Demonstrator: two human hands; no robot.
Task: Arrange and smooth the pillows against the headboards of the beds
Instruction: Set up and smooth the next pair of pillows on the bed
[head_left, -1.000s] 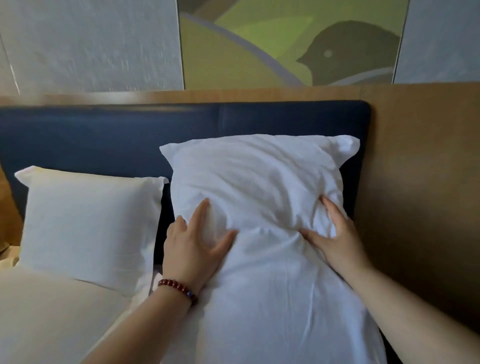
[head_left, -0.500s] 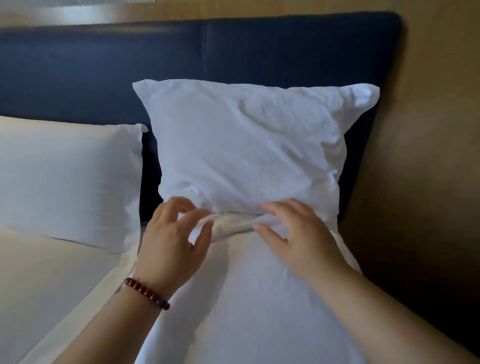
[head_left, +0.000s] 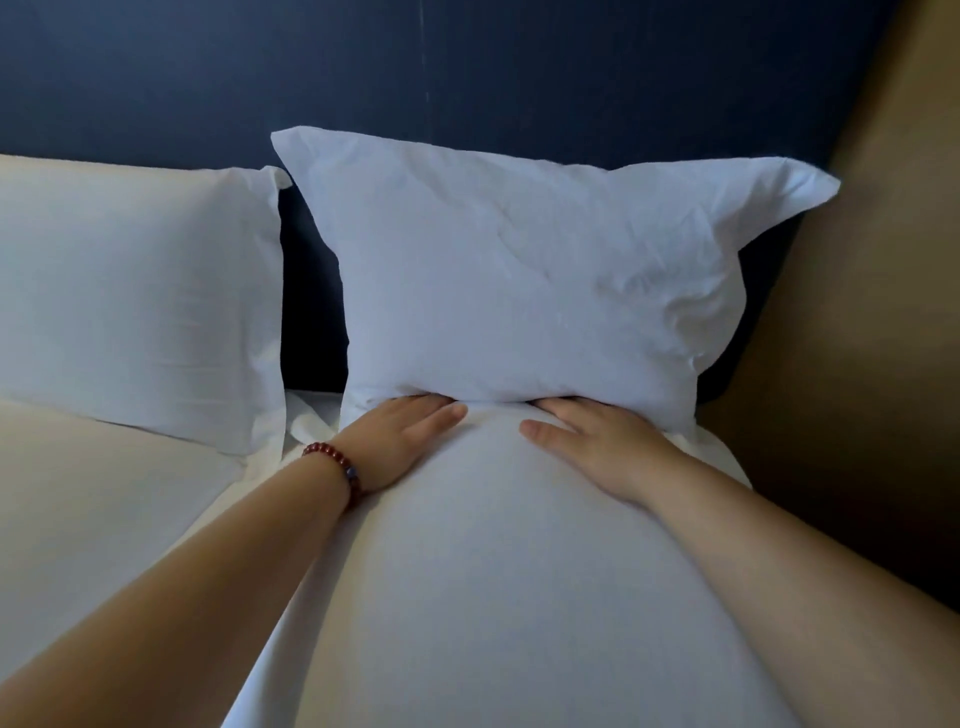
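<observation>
A white pillow (head_left: 519, 275) stands upright against the dark blue headboard (head_left: 467, 78). A second white pillow (head_left: 519, 571) lies flat in front of it, reaching toward me. My left hand (head_left: 400, 441) and my right hand (head_left: 597, 441) rest flat on the far end of the flat pillow. The fingertips of both hands are tucked under the upright pillow's lower edge and hidden there. Another white pillow (head_left: 135, 301) leans on the headboard at the left.
A cream bed sheet (head_left: 104, 519) covers the mattress at the lower left. A tan wooden wall panel (head_left: 872, 260) rises just right of the pillows. A narrow dark gap separates the left pillow from the upright one.
Both hands let go of the pinched fold at the upright pillow's lower edge and now lie flat with fingers under it. The view has moved closer and lower.
</observation>
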